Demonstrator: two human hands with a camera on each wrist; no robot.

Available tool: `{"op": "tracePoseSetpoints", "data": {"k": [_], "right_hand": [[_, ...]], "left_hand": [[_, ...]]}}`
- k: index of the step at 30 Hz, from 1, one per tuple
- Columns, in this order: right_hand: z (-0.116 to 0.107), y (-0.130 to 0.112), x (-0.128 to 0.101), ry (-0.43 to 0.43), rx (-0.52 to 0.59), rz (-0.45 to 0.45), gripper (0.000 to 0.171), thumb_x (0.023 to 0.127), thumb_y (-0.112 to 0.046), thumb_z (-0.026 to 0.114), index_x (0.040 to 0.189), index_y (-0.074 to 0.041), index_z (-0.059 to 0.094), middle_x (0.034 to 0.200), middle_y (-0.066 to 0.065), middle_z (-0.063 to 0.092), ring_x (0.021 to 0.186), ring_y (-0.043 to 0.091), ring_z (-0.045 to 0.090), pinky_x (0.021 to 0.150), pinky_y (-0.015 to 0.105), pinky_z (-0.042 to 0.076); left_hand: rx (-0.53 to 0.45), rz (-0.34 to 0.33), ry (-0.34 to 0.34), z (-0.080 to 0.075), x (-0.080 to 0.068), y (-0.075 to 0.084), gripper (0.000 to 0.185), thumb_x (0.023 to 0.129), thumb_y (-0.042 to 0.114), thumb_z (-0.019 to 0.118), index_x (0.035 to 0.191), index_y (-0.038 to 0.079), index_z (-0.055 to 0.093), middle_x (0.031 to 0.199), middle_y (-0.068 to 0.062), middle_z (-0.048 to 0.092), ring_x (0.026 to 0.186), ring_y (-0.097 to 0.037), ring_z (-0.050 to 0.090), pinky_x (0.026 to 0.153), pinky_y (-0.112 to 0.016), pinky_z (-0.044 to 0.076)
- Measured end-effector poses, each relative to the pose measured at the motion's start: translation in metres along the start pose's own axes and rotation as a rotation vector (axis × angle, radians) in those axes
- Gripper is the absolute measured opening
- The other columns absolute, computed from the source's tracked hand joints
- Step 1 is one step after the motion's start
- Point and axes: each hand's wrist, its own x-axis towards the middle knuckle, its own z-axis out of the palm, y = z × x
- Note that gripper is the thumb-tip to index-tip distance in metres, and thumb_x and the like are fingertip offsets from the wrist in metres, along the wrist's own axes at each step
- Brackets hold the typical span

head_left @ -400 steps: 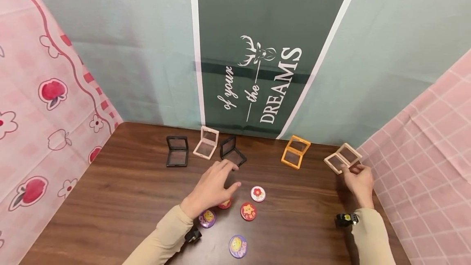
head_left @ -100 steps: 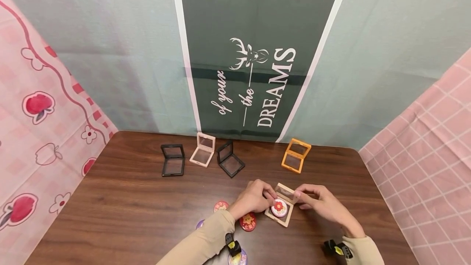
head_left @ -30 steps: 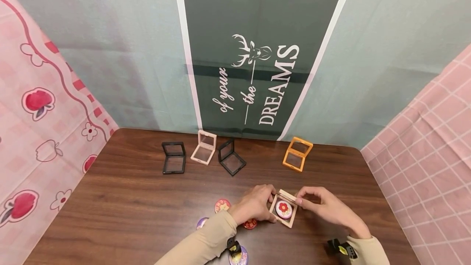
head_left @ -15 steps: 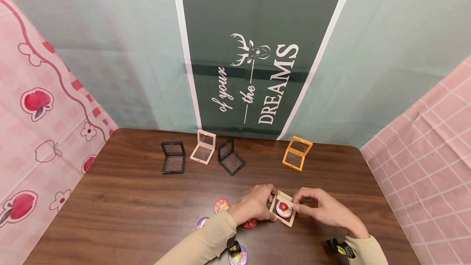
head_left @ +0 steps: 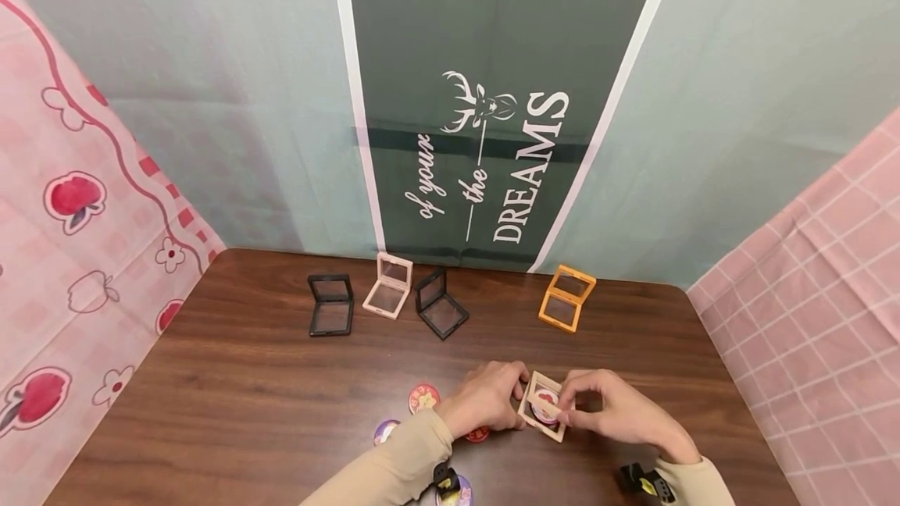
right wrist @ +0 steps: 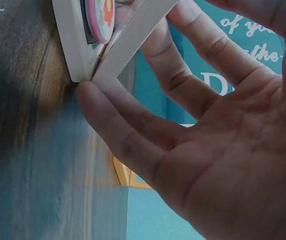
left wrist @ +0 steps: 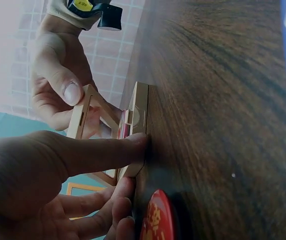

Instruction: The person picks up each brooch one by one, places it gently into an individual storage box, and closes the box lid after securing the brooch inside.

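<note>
The wooden bench (head_left: 267,389) carries everything, and towards its near side the left hand (head_left: 488,397) and right hand (head_left: 612,410) work on a beige case (head_left: 541,428) between them. Both grips are clamped: the left on the case's base, thumb and fingers at different sides, the right pinching the lid (left wrist: 80,114). Over the last half second the lid has swung lower over the flower badge (right wrist: 102,20) in the base; it is still tilted, so closing looks well along but unfinished. The bench's far edge lies well beyond, behind the orange case (head_left: 565,297), leaving the lid room. The left side is tighter: a red badge (head_left: 478,434) shows just beside the left hand, partly hidden.
</note>
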Motion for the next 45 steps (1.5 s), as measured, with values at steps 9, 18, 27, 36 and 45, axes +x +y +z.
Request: {"op": "tracePoseSetpoints", "data": {"k": [9, 18, 27, 36, 45], "right_hand": [[0.010, 0.000, 0.001, 0.017, -0.055, -0.039, 0.021, 0.087, -0.006, 0.087, 0.089, -0.025, 0.078, 0.085, -0.010, 0.069, 0.080, 0.010, 0.064, 0.071, 0.030, 0.053], [0.020, -0.013, 0.001, 0.015, -0.198, 0.043, 0.025, 0.080, -0.010, 0.092, 0.078, -0.027, 0.075, 0.081, -0.017, 0.065, 0.077, -0.001, 0.057, 0.065, 0.026, 0.051], [0.021, -0.018, 0.002, -0.015, -0.308, 0.100, 0.025, 0.078, -0.017, 0.096, 0.074, -0.030, 0.074, 0.082, -0.022, 0.062, 0.083, -0.003, 0.052, 0.072, 0.025, 0.048], [0.019, -0.019, 0.001, -0.036, -0.300, 0.133, 0.025, 0.076, -0.019, 0.097, 0.073, -0.032, 0.076, 0.082, -0.025, 0.064, 0.088, -0.003, 0.054, 0.076, 0.026, 0.048], [0.017, -0.019, 0.002, -0.056, -0.281, 0.157, 0.024, 0.073, -0.022, 0.098, 0.071, -0.033, 0.078, 0.082, -0.025, 0.064, 0.086, -0.003, 0.052, 0.074, 0.024, 0.044]], "left_hand": [[-0.018, 0.006, -0.005, 0.002, -0.002, -0.001, 0.057, 0.070, 0.023, 0.101, 0.117, 0.020, 0.068, 0.082, 0.019, 0.061, 0.075, -0.002, 0.054, 0.068, -0.024, 0.046], [-0.025, -0.015, -0.026, 0.003, -0.003, 0.001, 0.056, 0.073, 0.026, 0.100, 0.119, 0.021, 0.070, 0.084, 0.024, 0.064, 0.081, 0.001, 0.057, 0.076, -0.023, 0.049], [-0.047, -0.005, -0.055, 0.002, -0.003, 0.002, 0.057, 0.074, 0.030, 0.099, 0.123, 0.020, 0.071, 0.085, 0.025, 0.067, 0.084, 0.005, 0.058, 0.080, -0.021, 0.050], [-0.145, 0.034, -0.081, -0.001, -0.004, 0.000, 0.049, 0.077, 0.028, 0.098, 0.118, 0.015, 0.074, 0.086, 0.018, 0.071, 0.081, 0.005, 0.055, 0.075, -0.017, 0.046], [-0.152, 0.001, -0.112, -0.005, -0.004, 0.004, 0.047, 0.080, 0.029, 0.096, 0.119, 0.017, 0.075, 0.086, 0.018, 0.070, 0.082, 0.003, 0.055, 0.076, -0.019, 0.046]]}}
